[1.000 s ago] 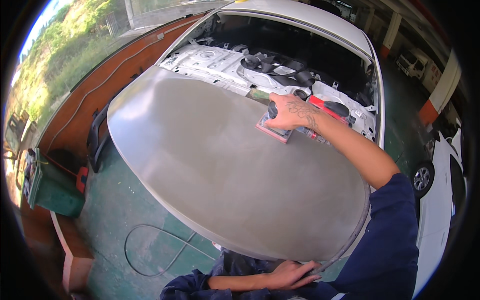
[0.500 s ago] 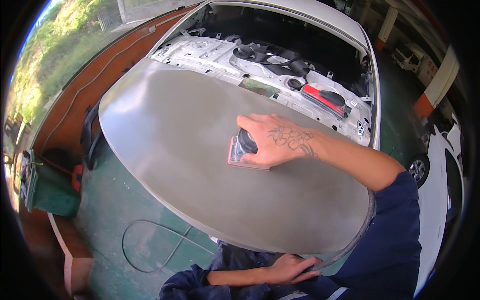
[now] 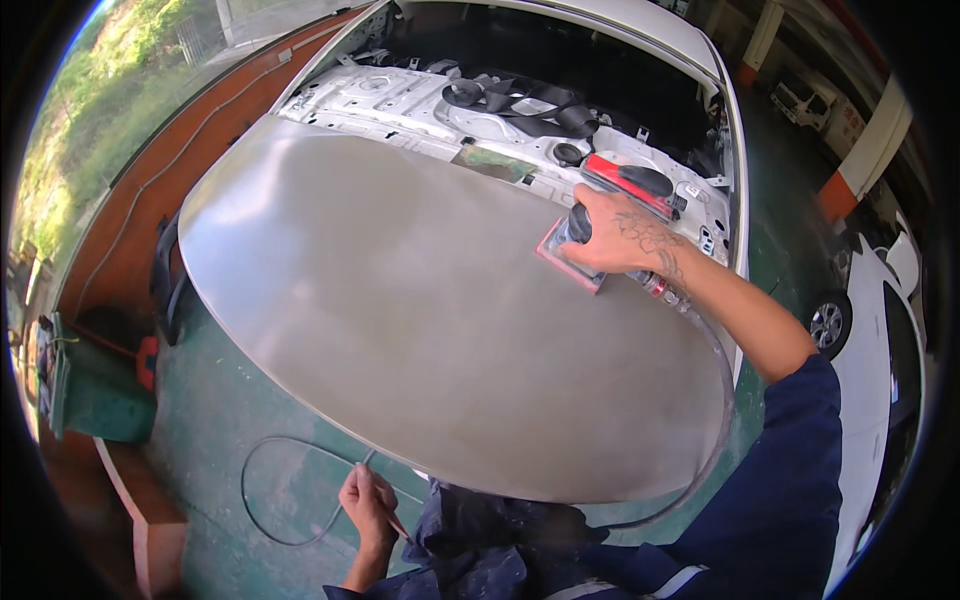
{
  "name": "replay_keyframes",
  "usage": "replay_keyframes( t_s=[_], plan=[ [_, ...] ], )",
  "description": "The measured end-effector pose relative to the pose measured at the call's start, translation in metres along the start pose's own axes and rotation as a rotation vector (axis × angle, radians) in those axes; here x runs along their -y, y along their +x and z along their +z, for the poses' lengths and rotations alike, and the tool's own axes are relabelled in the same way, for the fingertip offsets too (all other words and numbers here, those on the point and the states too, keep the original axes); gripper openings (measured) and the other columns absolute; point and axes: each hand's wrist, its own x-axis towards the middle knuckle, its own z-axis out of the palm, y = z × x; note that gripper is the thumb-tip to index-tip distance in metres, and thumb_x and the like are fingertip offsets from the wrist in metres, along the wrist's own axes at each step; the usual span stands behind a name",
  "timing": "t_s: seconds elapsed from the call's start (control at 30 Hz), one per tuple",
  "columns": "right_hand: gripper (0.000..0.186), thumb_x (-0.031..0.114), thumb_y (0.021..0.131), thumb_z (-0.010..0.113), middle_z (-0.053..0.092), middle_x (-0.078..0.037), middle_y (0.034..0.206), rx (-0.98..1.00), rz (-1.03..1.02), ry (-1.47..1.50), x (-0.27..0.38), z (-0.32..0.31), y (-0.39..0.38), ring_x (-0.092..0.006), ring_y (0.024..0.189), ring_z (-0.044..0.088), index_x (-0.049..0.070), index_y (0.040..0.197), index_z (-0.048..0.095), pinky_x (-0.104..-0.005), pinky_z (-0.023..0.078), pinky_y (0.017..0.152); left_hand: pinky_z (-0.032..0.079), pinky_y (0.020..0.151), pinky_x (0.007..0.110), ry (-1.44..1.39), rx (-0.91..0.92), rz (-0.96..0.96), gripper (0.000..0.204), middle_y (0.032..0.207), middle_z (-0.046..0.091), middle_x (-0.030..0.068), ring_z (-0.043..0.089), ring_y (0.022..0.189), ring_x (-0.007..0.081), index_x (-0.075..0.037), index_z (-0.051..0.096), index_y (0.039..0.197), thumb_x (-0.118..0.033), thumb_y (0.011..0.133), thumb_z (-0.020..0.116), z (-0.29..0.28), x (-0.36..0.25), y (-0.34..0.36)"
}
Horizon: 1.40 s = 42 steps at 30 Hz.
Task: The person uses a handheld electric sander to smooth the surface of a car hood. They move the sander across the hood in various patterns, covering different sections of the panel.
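Note:
My right hand (image 3: 628, 235) is wrapped over the top of a sander (image 3: 572, 262) with a pinkish-red pad. The pad rests on the far right part of a large, rounded car panel (image 3: 440, 330), dull grey with a smooth sheen. A grey hose (image 3: 722, 385) leads from the sander under my wrist and round the panel's right edge. Below the panel's near edge, my left hand (image 3: 368, 502) is closed, off the panel. A thin reddish-brown edge shows beside its fingers, too little of it to name.
Beyond the panel is a white car body (image 3: 400, 100) with black belts (image 3: 520, 100) and a red-and-black sanding block (image 3: 630, 183) on its bare deck. A hose loop (image 3: 245, 490) lies on the green floor. A green bin (image 3: 105, 390) stands left; a white car (image 3: 865, 400) stands right.
My right hand has slid the sander to the right and away from me across the panel, turning it. My left hand has moved left from the near edge, beside the hose, and closed.

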Motion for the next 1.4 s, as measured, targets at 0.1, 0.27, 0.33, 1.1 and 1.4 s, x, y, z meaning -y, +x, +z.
replay_keyframes(
  t_s=[0.1, 0.27, 0.33, 1.1, 1.4],
  plan=[
    [0.058, 0.041, 0.084, 0.075, 0.07, -0.03, 0.107, 0.096, -0.083, 0.065, 0.042, 0.017, -0.043, -0.044, 0.1, 0.071, -0.005, 0.115, 0.057, -0.0502, 0.057, 0.089, 0.024, 0.039, 0.024, -0.067, -0.145, -0.48, 0.073, 0.097, 0.071, 0.0146, 0.033, 0.041, 0.0061, -0.001, 0.059, 0.119, -0.071, 0.102, 0.049, -0.07, 0.064, 0.033],
    [0.06, 0.041, 0.084, 0.075, 0.07, -0.029, 0.108, 0.131, -0.163, 0.087, 0.051, 0.026, -0.048, -0.0428, 0.101, 0.072, -0.005, 0.118, 0.058, -0.0504, 0.057, 0.089, 0.027, 0.042, 0.03, -0.271, 0.105, -0.86, 0.087, 0.097, 0.06, 0.0061, 0.035, 0.045, 0.0128, -0.015, 0.056, 0.128, -0.092, 0.089, 0.041, -0.068, 0.197, 0.049],
    [0.061, 0.041, 0.084, 0.077, 0.07, -0.027, 0.112, 0.149, 0.037, 0.069, 0.036, 0.008, -0.024, -0.0415, 0.107, 0.07, -0.002, 0.121, 0.058, -0.0484, 0.055, 0.092, 0.027, 0.042, 0.031, -0.281, 0.062, -0.819, 0.083, 0.083, 0.056, 0.0002, 0.035, 0.046, 0.0142, -0.019, 0.058, 0.12, -0.094, 0.088, 0.039, -0.047, 0.208, 0.045],
    [0.07, 0.049, 0.083, 0.078, 0.073, -0.025, 0.1, -0.025, -0.017, -0.02, 0.006, -0.015, 0.002, -0.0375, 0.098, 0.072, -0.004, 0.125, 0.061, -0.0459, 0.056, 0.086, 0.029, 0.038, 0.031, 0.093, -0.081, -0.383, 0.08, 0.056, 0.043, -0.0008, 0.04, 0.04, 0.0143, -0.01, 0.057, 0.093, -0.084, 0.1, 0.025, -0.034, 0.181, 0.014],
    [0.05, 0.035, 0.086, 0.076, 0.07, -0.026, 0.098, 0.162, -0.41, 0.111, 0.123, 0.014, -0.102, -0.0459, 0.099, 0.071, -0.004, 0.111, 0.057, -0.0511, 0.058, 0.086, 0.032, 0.04, 0.031, 0.132, -0.109, -0.378, 0.077, 0.059, 0.043, -0.0015, 0.04, 0.044, 0.0131, -0.012, 0.056, 0.093, -0.081, 0.102, 0.024, -0.034, 0.199, 0.017]
  ],
)
